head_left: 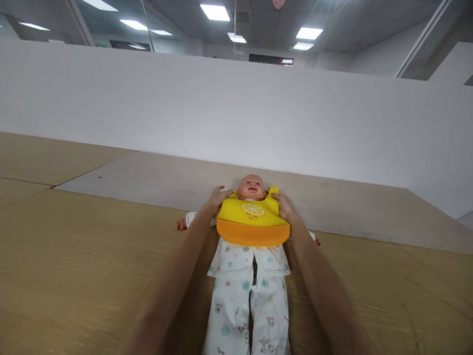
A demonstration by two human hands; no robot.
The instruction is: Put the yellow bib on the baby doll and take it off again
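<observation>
A baby doll (251, 186) lies on its back, dressed in a white printed top and trousers (247, 305). Over its chest is a yellow bib (231, 211) with an orange catch pocket and a white citrus slice drawn on it. My left hand (219, 198) grips the bib's upper left side near the neck strap, thumb raised. At the upper right side, my right hand (284, 204) holds the bib beside the other strap, which stands up. The doll's arms stretch out to both sides, partly behind my forearms. Behind its neck, the strap ends cannot be made out.
The doll lies on a tan wooden surface (92, 256), with its head near a pale grey strip (166, 177). A white wall (221, 108) rises behind, topped by glass panes (177, 29).
</observation>
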